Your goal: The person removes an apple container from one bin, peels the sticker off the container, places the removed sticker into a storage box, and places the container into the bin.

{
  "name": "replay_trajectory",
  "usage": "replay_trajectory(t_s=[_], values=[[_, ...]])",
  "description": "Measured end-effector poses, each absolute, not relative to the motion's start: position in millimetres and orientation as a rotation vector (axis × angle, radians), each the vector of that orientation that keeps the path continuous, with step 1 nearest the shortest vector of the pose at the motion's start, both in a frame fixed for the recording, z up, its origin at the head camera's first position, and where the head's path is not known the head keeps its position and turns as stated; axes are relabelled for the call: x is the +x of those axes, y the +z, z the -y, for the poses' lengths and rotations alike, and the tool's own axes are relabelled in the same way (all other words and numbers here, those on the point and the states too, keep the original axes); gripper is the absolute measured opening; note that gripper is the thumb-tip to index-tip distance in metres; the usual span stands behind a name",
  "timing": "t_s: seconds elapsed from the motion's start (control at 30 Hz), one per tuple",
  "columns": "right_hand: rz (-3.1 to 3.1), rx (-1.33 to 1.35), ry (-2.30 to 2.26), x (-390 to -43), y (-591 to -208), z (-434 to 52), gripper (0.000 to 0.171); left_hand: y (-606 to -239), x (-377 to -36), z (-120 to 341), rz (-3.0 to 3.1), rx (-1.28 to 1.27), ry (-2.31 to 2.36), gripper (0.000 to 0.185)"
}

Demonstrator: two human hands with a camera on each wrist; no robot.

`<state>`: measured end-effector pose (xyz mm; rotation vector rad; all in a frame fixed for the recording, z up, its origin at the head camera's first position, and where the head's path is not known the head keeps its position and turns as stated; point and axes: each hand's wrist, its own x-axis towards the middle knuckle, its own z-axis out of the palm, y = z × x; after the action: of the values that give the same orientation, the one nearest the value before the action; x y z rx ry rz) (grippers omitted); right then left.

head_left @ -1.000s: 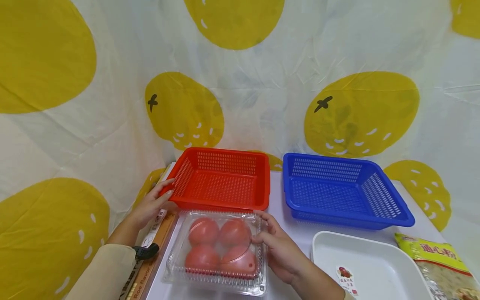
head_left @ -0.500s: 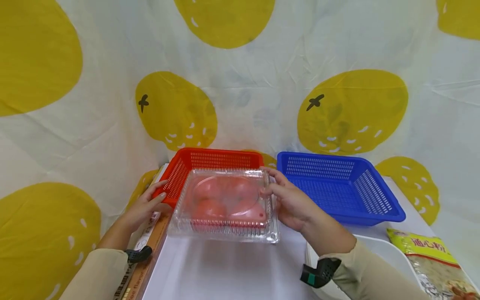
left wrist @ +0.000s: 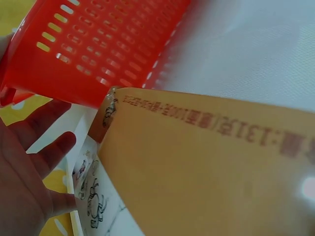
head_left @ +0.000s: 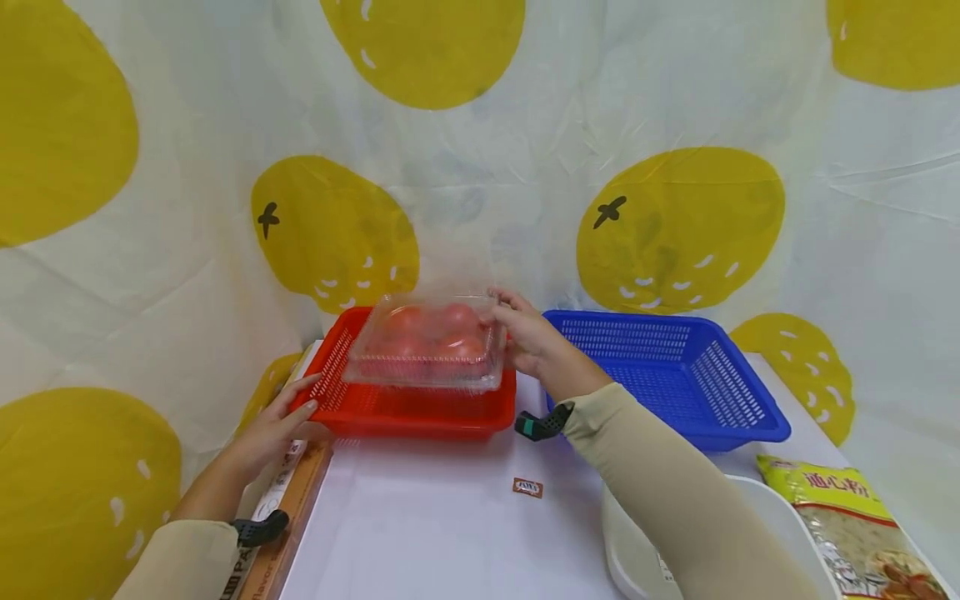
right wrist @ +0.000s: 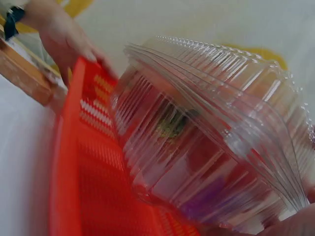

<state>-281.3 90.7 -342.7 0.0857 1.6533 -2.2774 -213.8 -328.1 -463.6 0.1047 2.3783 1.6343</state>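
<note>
My right hand point(head_left: 531, 343) grips the right side of a clear plastic clamshell box point(head_left: 423, 375) with several tomatoes point(head_left: 457, 346) inside. In the head view the box overlaps the red mesh basket point(head_left: 420, 423); the right wrist view has it tilted beside the basket wall point(right wrist: 98, 182), a green stem showing through the plastic. At the basket's left side is my left hand point(head_left: 264, 437), its fingertips at the rim and the other fingers loosely spread. In the left wrist view that hand point(left wrist: 24, 167) lies under the basket's corner, close to a brown printed carton point(left wrist: 211, 162).
To the right stands a blue mesh basket point(head_left: 675, 375). In front of it are a white tray point(head_left: 795, 525), partly behind my right sleeve, and a yellow-topped pasta bag point(head_left: 847, 517). A small brown packet point(head_left: 528, 487) lies on the white table point(head_left: 420, 533). Behind hangs a patterned curtain point(head_left: 495, 217).
My right hand has lifted the tomato box off the table and carried it away from me to the red basket. The small packet has come into sight. My left hand has stayed at the basket's side.
</note>
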Motion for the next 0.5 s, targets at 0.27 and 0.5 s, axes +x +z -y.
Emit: replay_trajectory(t_s=[0.27, 0.5], values=[[-1.748, 0.138, -2.244, -318.3, -379.1, -68.6, 0.061, -463.3, -210.6, 327.9, -2.377, 0.074, 1.617, 0.075], [-1.773, 0.201, -2.195, -330.3, -405.4, -49.6, 0.069, -461.4, -212.0, 330.0, -2.392, 0.066, 1.598, 0.075]])
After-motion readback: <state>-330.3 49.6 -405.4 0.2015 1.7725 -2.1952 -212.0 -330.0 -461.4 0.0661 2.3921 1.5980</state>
